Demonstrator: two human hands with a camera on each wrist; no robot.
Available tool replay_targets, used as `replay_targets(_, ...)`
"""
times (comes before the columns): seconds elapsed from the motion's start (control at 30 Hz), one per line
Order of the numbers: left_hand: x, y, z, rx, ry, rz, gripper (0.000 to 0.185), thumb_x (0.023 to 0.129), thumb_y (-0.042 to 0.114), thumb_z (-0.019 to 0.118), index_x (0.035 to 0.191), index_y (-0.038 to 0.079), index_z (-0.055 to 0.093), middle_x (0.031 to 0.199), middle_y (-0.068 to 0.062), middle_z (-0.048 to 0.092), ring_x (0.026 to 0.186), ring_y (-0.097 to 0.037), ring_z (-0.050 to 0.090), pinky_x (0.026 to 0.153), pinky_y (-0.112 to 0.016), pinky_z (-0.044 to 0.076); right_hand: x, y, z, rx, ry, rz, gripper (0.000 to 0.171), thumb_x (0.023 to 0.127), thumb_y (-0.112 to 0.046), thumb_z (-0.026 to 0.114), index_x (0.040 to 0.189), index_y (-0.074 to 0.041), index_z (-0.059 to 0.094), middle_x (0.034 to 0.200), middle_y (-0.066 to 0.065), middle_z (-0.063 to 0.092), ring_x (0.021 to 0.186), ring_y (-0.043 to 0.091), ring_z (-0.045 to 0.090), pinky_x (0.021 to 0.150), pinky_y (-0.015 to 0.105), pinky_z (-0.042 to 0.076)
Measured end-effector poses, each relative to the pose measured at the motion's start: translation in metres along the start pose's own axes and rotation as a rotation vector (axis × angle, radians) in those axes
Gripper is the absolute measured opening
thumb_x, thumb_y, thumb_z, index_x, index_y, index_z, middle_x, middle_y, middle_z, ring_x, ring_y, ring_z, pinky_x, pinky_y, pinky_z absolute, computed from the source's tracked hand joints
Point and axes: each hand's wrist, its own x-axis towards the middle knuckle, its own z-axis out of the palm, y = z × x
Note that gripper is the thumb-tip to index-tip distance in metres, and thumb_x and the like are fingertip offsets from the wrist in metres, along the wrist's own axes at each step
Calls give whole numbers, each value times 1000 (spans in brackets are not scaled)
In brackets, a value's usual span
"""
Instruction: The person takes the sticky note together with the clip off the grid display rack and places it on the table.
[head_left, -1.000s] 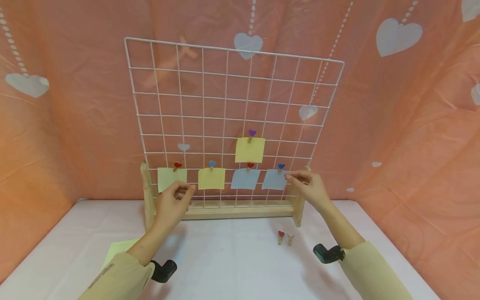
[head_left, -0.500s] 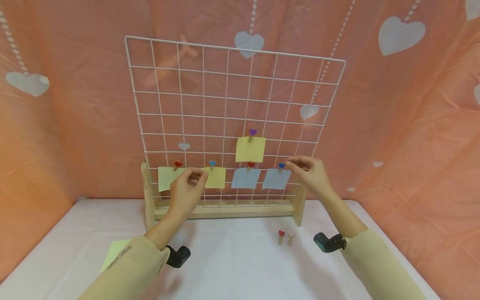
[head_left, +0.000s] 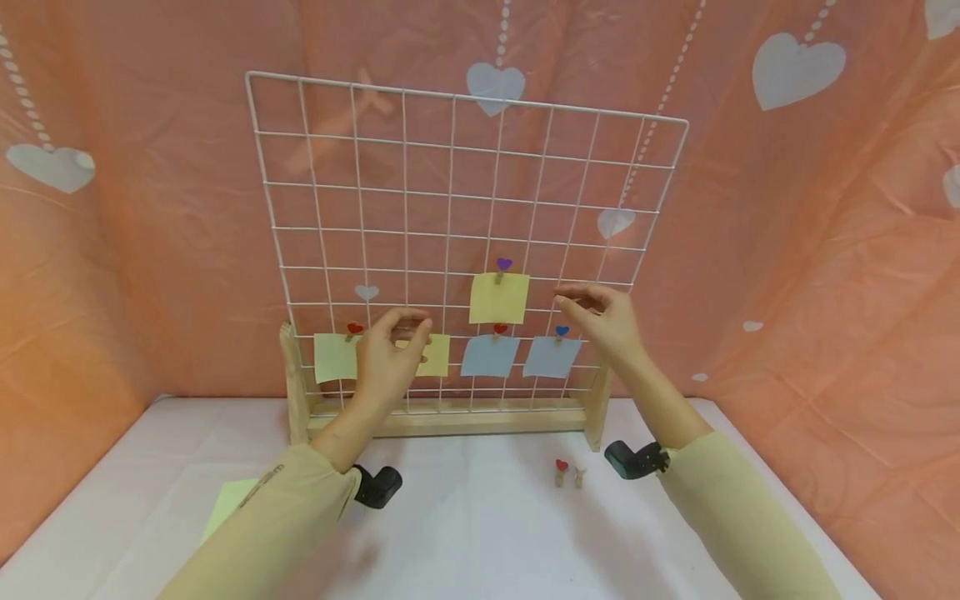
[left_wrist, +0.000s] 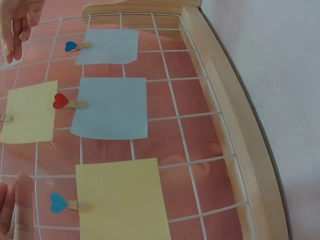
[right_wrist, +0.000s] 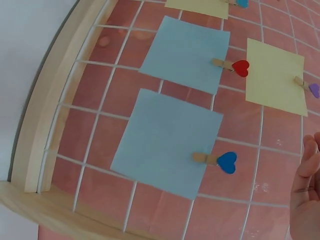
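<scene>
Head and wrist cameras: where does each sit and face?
Head: on the head, facing forward and down at the wire grid; left hand, right hand and sleeves show.
Left wrist: on that wrist, facing clipped notes; left fingers lower left, right hand upper left.
Right wrist: on that wrist, facing notes too; right fingers at the right edge.
Both wrist views share two blue notes.

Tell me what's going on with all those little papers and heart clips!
Five paper notes hang on a white wire grid, held up by heart clips. In the head view, a person's left hand is in front of the lower yellow note, and the right hand is up beside the upper yellow note. Neither hand seems to be holding anything. Two small clips and some green paper are on the table.
</scene>
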Motion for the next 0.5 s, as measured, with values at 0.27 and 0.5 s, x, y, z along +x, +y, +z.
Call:
replay_targets(0.27, 9, 9, 10, 24, -21, -29, 20, 91, 11, 64, 109, 2, 66, 103, -15, 68, 93, -27, 66, 64, -22, 57, 9, -8, 9, 73, 16, 10, 27, 91, -14, 65, 110, 5, 68, 90, -5, 67, 75, 3, 59, 63, 18, 48)
replay_targets(0.5, 14, 12, 16, 35, -41, -62, 27, 92, 16, 65, 116, 3, 63, 114, -13, 67, 103, -26, 66, 70, -32, 59, 14, -14, 17, 93, 40, 28, 27, 91, -14, 65, 114, 0, 68, 95, -3, 69, 76, 2, 59, 62, 16, 48)
